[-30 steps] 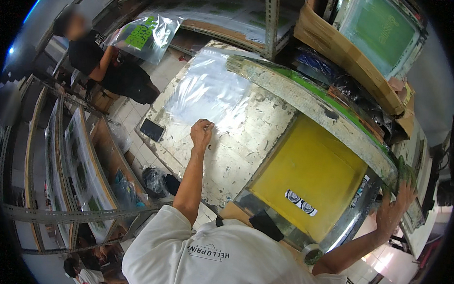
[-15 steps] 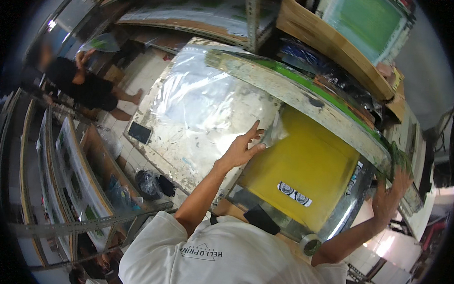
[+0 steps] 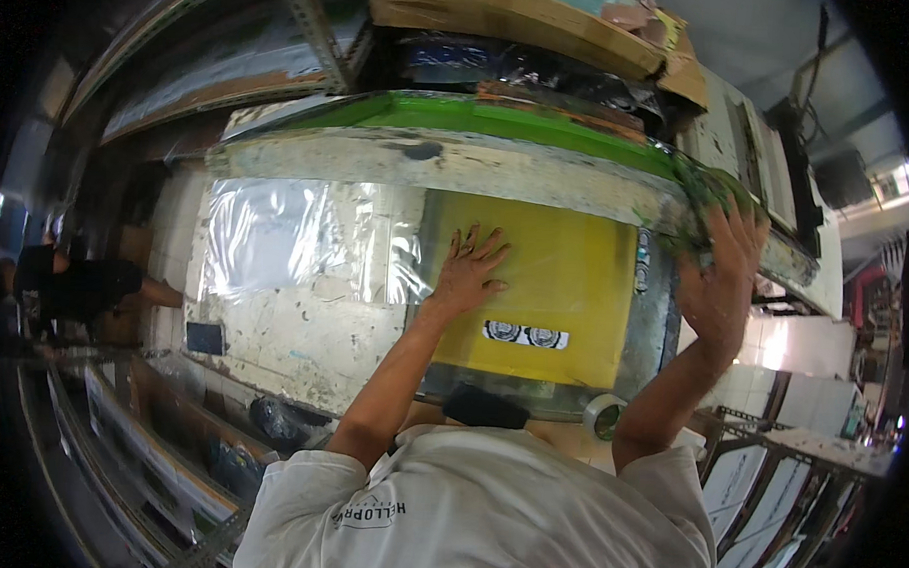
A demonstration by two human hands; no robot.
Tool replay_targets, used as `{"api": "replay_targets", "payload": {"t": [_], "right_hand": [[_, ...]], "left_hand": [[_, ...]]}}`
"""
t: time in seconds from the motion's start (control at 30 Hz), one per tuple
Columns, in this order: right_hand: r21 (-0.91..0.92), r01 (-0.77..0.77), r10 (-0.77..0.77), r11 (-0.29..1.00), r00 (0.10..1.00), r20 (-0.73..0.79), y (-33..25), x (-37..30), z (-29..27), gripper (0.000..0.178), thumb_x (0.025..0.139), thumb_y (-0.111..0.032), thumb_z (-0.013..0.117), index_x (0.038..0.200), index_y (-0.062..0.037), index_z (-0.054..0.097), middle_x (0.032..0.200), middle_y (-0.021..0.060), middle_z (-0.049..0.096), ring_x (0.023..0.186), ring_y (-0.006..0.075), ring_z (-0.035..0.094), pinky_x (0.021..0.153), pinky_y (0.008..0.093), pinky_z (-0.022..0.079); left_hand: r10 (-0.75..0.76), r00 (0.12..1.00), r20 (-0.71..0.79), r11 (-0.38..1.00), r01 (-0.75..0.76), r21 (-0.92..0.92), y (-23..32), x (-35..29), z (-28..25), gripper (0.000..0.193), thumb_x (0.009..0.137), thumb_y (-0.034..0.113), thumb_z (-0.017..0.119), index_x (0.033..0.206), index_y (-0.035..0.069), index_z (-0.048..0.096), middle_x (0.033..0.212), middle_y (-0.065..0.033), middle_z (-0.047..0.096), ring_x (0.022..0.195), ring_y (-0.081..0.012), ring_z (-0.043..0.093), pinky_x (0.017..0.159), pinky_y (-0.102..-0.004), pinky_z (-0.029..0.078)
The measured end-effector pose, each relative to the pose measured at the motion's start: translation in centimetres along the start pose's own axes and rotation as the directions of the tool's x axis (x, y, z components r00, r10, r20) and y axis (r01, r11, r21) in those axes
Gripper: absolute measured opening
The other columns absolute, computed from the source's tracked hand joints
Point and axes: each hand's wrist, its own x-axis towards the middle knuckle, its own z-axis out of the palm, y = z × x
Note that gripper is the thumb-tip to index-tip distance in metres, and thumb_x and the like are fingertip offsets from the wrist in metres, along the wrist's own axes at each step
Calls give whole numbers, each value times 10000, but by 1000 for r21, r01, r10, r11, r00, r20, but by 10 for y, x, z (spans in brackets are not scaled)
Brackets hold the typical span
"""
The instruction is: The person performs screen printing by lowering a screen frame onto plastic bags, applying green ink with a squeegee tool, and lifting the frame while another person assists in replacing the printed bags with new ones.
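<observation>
The left hand (image 3: 467, 280) lay palm down over the yellow panel (image 3: 565, 273) near its left side, fingers spread apart; it hid the panel beneath it, and whether it pressed down could not be told. The panel lay flat on the right part of the bench (image 3: 282, 350), with a white strip (image 3: 526, 335) bearing two dark round designs near its lower edge. The right hand (image 3: 720, 268) was at the green-smeared right end of the long pale frame (image 3: 459, 162). Its fingers were slightly blurred, and whether they gripped the frame could not be told. Left of the panel, glare broke up the outline of a clear plastic sheet (image 3: 266, 239). The top edge cut off a cardboard box (image 3: 524, 24), and a dim co-worker (image 3: 72, 283) was hard to make out at far left.
</observation>
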Motion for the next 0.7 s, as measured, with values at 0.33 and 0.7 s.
{"api": "replay_targets", "payload": {"t": [0.33, 0.7], "right_hand": [[40, 62, -61, 997, 998, -19, 1, 8, -3, 448, 658, -97, 667, 1087, 0, 583, 1144, 189, 568, 1098, 391, 493, 945, 571, 277], [14, 31, -31, 999, 1000, 5, 1, 6, 0, 469, 672, -104, 686, 1124, -25, 588, 1162, 172, 568, 1113, 380, 490, 970, 568, 268]], "left_hand": [[126, 989, 81, 992, -124, -29, 59, 39, 37, 685, 801, 443, 630, 1394, 189, 397, 1515, -60, 230, 1403, -354, 131, 1137, -537, 65], [157, 983, 94, 987, -152, -56, 78, 27, 37, 641, 817, 436, 617, 1362, 144, 446, 1507, -80, 244, 1401, -357, 132, 1133, -548, 64]]}}
